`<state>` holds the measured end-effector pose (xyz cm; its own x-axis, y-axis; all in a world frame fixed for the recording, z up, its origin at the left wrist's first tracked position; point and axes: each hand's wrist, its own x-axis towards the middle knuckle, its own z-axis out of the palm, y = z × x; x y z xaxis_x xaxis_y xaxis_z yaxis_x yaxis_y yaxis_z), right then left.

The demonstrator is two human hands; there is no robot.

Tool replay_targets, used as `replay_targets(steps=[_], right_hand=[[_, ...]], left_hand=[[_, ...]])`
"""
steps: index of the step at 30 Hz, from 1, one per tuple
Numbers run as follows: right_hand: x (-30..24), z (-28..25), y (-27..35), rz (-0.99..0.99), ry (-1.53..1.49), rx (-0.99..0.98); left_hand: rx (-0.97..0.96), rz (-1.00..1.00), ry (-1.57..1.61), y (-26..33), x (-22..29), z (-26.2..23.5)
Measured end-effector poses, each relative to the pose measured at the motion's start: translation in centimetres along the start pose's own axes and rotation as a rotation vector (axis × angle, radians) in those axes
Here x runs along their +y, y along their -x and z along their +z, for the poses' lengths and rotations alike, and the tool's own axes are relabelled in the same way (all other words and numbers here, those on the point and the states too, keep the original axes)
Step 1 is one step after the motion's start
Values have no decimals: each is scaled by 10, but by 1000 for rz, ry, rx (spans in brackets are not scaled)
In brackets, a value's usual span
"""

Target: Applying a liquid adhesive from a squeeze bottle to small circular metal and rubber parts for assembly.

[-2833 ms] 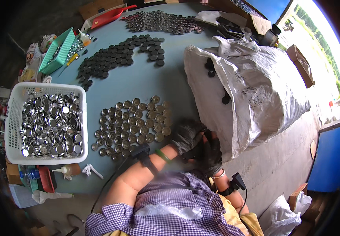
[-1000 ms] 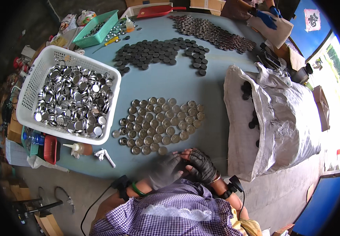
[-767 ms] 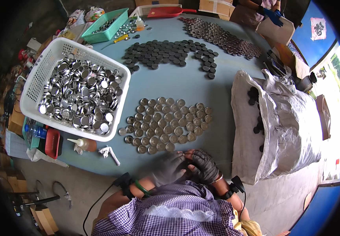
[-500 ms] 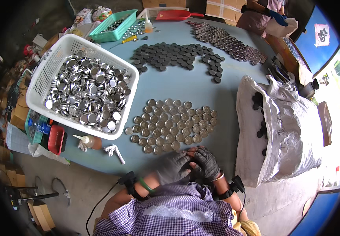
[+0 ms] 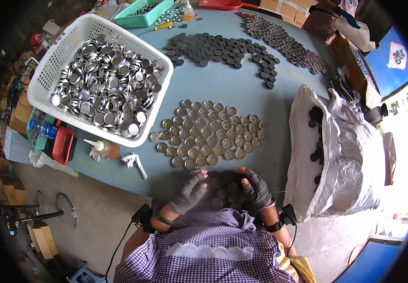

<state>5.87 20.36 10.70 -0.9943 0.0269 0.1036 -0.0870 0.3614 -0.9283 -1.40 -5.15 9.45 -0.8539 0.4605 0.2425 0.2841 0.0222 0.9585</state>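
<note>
My left hand (image 5: pixel 188 191), in a dark grey fingerless glove, is at the table's near edge with thumb and fingers apart and nothing visible in it. My right hand (image 5: pixel 257 189), gloved the same way, is opposite it, also open. Between the two hands lies a group of black round discs (image 5: pixel 223 189), partly blurred and partly hidden by my hands. Just beyond them, shallow silvery round caps (image 5: pixel 206 132) are spread in a single layer on the blue-grey table (image 5: pixel 213 87).
A white plastic basket (image 5: pixel 159 111) full of metal caps stands at the left, near a glue bottle (image 5: pixel 107 149) and a red tray (image 5: pixel 63 145). More black discs (image 5: pixel 213 49) lie farther back. A white sack (image 5: pixel 350 160) with black discs at its mouth is at the right.
My hands were together at the near edge; now they are apart, with black discs showing between them. The whole view has shifted, so the table's things sit higher in the picture.
</note>
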Motion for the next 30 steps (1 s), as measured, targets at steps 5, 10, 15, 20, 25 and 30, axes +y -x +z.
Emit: replay_targets(steps=[5, 10, 15, 20, 25, 30], right_hand=[[-5, -6, 18, 154, -99, 245], [-18, 1, 14, 92, -149, 429], [-40, 6, 14, -30, -22, 422], [-62, 5, 30, -27, -20, 506], [-79, 1, 36, -83, -45, 549], [-69, 8, 27, -55, -172, 464]], left_hand=[[175, 71, -269, 10, -3, -12], [141, -32, -278, 14, 2, -24], [83, 49, -281, 5, 18, -20], [89, 40, -497, -8, 32, -6], [-3, -112, -616, -14, 33, 5], [-152, -61, -739, -11, 19, 15]])
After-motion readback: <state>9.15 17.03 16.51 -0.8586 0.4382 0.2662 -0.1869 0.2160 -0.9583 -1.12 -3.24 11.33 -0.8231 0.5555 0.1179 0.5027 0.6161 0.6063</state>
